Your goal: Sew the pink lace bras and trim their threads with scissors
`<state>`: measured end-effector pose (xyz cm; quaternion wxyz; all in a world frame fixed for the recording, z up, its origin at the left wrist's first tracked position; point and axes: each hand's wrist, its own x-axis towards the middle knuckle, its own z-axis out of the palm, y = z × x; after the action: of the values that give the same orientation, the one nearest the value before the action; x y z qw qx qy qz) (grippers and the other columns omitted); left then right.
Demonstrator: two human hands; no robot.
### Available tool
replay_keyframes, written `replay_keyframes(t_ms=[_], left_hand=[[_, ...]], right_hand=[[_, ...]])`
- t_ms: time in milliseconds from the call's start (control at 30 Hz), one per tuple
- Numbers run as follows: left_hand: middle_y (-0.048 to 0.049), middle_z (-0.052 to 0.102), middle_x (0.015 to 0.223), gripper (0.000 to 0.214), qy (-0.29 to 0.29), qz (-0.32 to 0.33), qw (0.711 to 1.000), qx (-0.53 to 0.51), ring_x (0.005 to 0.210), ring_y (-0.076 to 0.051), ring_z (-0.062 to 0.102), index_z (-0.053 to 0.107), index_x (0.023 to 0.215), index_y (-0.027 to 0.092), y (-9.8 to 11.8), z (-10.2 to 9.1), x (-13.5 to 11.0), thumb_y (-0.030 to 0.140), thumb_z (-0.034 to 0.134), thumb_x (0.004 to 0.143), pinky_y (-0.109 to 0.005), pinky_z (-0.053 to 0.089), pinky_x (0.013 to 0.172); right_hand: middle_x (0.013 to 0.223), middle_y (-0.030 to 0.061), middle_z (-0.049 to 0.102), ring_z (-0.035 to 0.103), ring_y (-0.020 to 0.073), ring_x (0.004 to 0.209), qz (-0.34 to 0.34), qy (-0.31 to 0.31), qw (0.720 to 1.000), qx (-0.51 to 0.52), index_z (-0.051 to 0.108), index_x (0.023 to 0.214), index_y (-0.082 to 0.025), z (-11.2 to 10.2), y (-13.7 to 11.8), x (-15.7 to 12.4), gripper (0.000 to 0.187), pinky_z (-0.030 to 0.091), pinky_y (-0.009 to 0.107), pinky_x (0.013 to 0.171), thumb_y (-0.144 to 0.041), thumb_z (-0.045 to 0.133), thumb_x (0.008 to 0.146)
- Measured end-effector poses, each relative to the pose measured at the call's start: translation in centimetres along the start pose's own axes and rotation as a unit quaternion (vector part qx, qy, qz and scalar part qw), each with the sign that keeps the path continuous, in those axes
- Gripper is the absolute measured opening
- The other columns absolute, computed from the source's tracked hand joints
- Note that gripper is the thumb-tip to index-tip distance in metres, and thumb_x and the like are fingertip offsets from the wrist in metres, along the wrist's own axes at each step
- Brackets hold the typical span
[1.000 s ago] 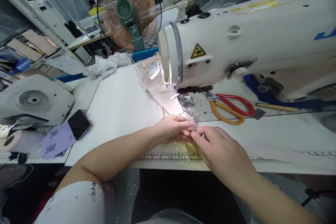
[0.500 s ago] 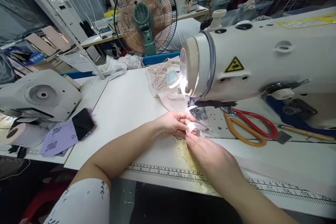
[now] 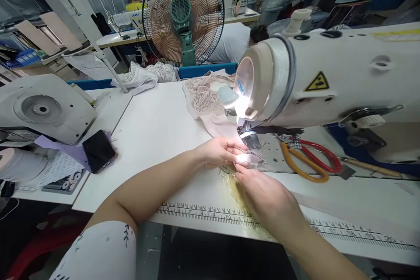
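My left hand [image 3: 219,152] and my right hand [image 3: 262,192] meet just in front of the presser foot [image 3: 248,136] of a white sewing machine [image 3: 328,83]. Both pinch a small pale piece of fabric [image 3: 244,159] lit by the machine's lamp. Behind it a beige lace garment [image 3: 205,103] lies bunched on the white table [image 3: 154,131], running under the machine head. Fingers of both hands are closed on the pale piece at the needle plate.
Scissors with red and orange handles [image 3: 308,166] lie right of the needle plate. A black phone [image 3: 98,156] rests on purple paper at the left, beside another machine [image 3: 42,109]. A standing fan [image 3: 183,13] is behind the table. A ruler strip [image 3: 210,214] runs along the front edge.
Both hands have moved forward with the pale piece, from near the table's front edge up to the presser foot. The camera view has swung left and closer to the machine head.
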<state>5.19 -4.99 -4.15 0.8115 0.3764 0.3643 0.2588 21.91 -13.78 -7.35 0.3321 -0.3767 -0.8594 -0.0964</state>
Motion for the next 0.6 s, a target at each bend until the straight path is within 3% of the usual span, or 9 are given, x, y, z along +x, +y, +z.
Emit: replay_keyframes(t_ms=[133, 200, 267, 333, 400, 433, 500, 600], left_hand=[[-0.0031, 0.066, 0.073, 0.036, -0.008, 0.02, 1.0, 0.019, 0.066, -0.011, 0.065, 0.059, 0.096, 0.009, 0.1, -0.2, 0.3, -0.01, 0.061, 0.066, -0.028, 0.048, 0.072], [-0.0021, 0.065, 0.074, 0.039, -0.016, 0.031, 0.999, 0.042, 0.066, -0.01, 0.063, 0.057, 0.099, 0.01, 0.1, -0.3, 0.4, -0.011, 0.057, 0.067, -0.027, 0.048, 0.07], [-0.0015, 0.064, 0.076, 0.04, -0.023, 0.048, 0.995, 0.079, 0.066, -0.009, 0.062, 0.055, 0.103, 0.01, 0.1, -0.2, 0.4, -0.009, 0.056, 0.068, -0.025, 0.047, 0.068], [-0.0016, 0.063, 0.079, 0.041, -0.028, 0.069, 0.989, 0.129, 0.068, -0.008, 0.061, 0.053, 0.108, 0.011, 0.0, -0.1, 0.3, -0.005, 0.056, 0.07, -0.024, 0.047, 0.066], [-0.0018, 0.062, 0.082, 0.042, -0.017, 0.087, 0.977, 0.194, 0.069, -0.008, 0.059, 0.052, 0.111, 0.013, 0.1, 0.1, 0.1, -0.003, 0.055, 0.072, -0.022, 0.046, 0.065], [-0.0016, 0.062, 0.083, 0.043, -0.006, 0.093, 0.969, 0.231, 0.069, -0.007, 0.058, 0.052, 0.111, 0.013, 0.3, 0.1, -0.1, -0.003, 0.054, 0.072, -0.021, 0.045, 0.064], [-0.0009, 0.06, 0.083, 0.043, 0.016, 0.089, 0.948, 0.304, 0.067, -0.007, 0.055, 0.053, 0.109, 0.014, 0.7, 0.2, -0.5, -0.003, 0.053, 0.069, -0.02, 0.044, 0.06], [-0.0002, 0.058, 0.08, 0.038, 0.003, 0.051, 0.925, 0.376, 0.063, -0.007, 0.053, 0.054, 0.099, 0.013, 1.5, 0.3, -0.9, -0.004, 0.053, 0.066, -0.02, 0.043, 0.056]], right_hand=[[0.101, 0.0096, 0.071, 0.067, 0.0225, 0.091, 0.031, -0.025, 0.999, 0.028, 0.063, 0.099, -0.015, -0.9, 0.3, 0.8, 0.024, 0.054, 0.034, 0.076, -0.014, 0.041, 0.09], [0.084, 0.006, 0.073, 0.068, 0.0205, 0.072, 0.122, -0.063, 0.99, 0.045, 0.064, 0.091, -0.017, -1.7, 1.0, 1.7, 0.023, 0.052, 0.03, 0.058, -0.021, 0.041, 0.09], [0.071, 0.0024, 0.071, 0.065, 0.0187, 0.058, 0.257, -0.13, 0.953, 0.093, 0.063, 0.095, -0.02, -2.3, 2.0, 2.9, 0.022, 0.044, 0.026, 0.043, -0.029, 0.044, 0.088], [0.066, 0.0009, 0.069, 0.063, 0.018, 0.054, 0.369, -0.216, 0.882, 0.199, 0.06, 0.106, -0.02, -2.6, 3.1, 4.0, 0.028, 0.041, 0.024, 0.041, -0.036, 0.048, 0.085], [0.066, 0.0014, 0.069, 0.061, 0.0163, 0.053, 0.415, -0.273, 0.809, 0.312, 0.061, 0.101, -0.02, -2.4, 4.2, 4.7, 0.03, 0.041, 0.024, 0.044, -0.042, 0.052, 0.084], [0.065, 0.0018, 0.068, 0.058, 0.0146, 0.05, 0.421, -0.285, 0.787, 0.35, 0.062, 0.092, -0.02, -2.2, 4.7, 4.9, 0.028, 0.04, 0.023, 0.044, -0.045, 0.053, 0.083], [0.065, 0.002, 0.067, 0.052, 0.0112, 0.046, 0.424, -0.281, 0.773, 0.38, 0.059, 0.077, -0.019, -1.6, 5.2, 4.9, 0.029, 0.039, 0.023, 0.044, -0.048, 0.055, 0.081], [0.066, 0.0014, 0.066, 0.05, 0.0094, 0.047, 0.429, -0.261, 0.776, 0.382, 0.055, 0.072, -0.019, -0.8, 5.3, 4.4, 0.032, 0.042, 0.024, 0.051, -0.05, 0.055, 0.081]])
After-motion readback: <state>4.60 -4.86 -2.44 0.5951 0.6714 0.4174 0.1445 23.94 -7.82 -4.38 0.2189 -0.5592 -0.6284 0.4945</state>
